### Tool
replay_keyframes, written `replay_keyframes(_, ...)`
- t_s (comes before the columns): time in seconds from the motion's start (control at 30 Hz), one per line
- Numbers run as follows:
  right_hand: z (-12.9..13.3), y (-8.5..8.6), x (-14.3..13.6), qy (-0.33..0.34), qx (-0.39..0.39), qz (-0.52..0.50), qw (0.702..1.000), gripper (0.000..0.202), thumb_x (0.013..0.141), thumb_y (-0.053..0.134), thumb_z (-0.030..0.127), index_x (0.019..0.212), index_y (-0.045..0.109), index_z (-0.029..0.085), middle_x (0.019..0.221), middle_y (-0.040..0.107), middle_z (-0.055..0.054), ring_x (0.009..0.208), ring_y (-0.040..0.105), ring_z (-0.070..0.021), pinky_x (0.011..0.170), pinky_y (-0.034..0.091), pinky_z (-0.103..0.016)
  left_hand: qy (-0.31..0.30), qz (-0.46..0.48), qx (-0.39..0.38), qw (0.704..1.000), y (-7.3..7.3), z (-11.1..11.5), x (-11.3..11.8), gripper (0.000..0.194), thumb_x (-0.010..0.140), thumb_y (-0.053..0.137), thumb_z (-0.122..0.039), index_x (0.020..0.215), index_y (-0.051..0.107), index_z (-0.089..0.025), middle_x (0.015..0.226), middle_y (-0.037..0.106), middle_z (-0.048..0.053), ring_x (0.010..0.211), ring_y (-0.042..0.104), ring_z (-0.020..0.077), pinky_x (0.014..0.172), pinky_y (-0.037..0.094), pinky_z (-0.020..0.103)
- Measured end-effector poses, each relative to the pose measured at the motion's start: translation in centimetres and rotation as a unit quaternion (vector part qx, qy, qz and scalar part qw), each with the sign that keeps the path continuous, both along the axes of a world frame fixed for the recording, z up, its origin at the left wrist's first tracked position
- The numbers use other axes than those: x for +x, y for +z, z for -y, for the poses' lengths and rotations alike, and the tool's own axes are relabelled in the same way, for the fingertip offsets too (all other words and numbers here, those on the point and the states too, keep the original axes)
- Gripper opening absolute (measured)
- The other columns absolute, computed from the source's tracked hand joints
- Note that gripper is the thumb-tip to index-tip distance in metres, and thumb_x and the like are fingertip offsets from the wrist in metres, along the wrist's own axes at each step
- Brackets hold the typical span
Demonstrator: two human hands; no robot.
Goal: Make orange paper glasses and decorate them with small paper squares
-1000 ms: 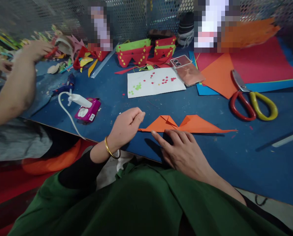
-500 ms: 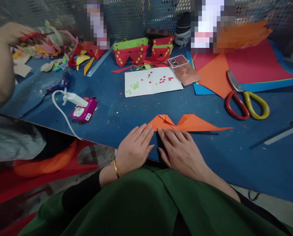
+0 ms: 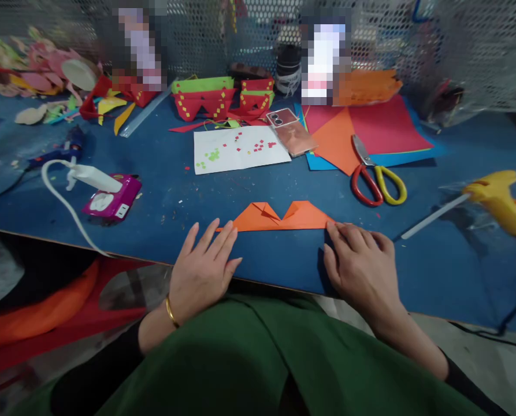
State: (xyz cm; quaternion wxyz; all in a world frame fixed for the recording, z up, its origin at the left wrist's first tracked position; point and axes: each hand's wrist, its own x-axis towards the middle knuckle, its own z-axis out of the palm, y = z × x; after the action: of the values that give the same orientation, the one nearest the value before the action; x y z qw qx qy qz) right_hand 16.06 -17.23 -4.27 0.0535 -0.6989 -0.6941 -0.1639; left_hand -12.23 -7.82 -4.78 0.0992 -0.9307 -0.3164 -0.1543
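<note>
Blue tabletop, plain orange paper

A thin golden bangle is worn on the left. Near the bangle begins the black left sleeve; below and right of it, the dark green garment; far right, the black right sleeve.

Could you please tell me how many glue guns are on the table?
2: a blue glue gun at left, beyond the magenta socket block, and a yellow glue gun at far right, past the right hand. The colorful scraps at upper left could hide more.
</note>
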Motion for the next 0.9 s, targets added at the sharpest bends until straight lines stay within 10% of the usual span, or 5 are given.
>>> replay_keyframes(0.37, -0.3, 0.4, -1.7, -0.042, 0.005, -0.013, 0.999, 0.038, 0.102, 0.044, 0.028, 0.125, 0.062, 0.004, 0.116, 0.069, -0.019, 0.112, 0.061, -0.032, 0.1, 0.037, -0.05, -0.15, -0.005, -0.099, 0.984, -0.1, -0.6, 6.2, 0.075, 0.1, 0.04, -0.061, 0.143, 0.051, 0.0, 0.15, 0.052, 0.021, 0.142, 0.048, 0.0327, 0.118, 0.04, 0.046)
replay_keyframes(0.67, -1.9, -0.8, -5.0, 0.152, 0.066, -0.123, 0.978, 0.05, 0.103, 0.037, 0.029, 0.136, 0.047, -0.006, 0.122, 0.07, -0.023, 0.113, 0.065, -0.0273, 0.1, 0.045, -0.041, -0.156, -0.002, -0.115, 0.981, -0.1, -0.5, 6.2, 0.06, 0.096, 0.048, -0.032, 0.144, 0.047, 0.005, 0.15, 0.051, 0.024, 0.142, 0.047, 0.0351, 0.117, 0.042, 0.048)
replay_keyframes(0.9, -1.1, -0.1, -2.7, 0.141, 0.047, -0.083, 0.985, 0.039, 0.102, 0.042, 0.026, 0.123, 0.058, -0.003, 0.119, 0.072, -0.019, 0.105, 0.069, -0.0267, 0.099, 0.045, -0.04, -0.165, -0.002, -0.129, 0.978, -0.5, -1.2, 5.6, 0.078, 0.101, 0.036, -0.062, 0.148, 0.044, 0.0, 0.154, 0.047, 0.02, 0.144, 0.045, 0.0342, 0.116, 0.042, 0.049)
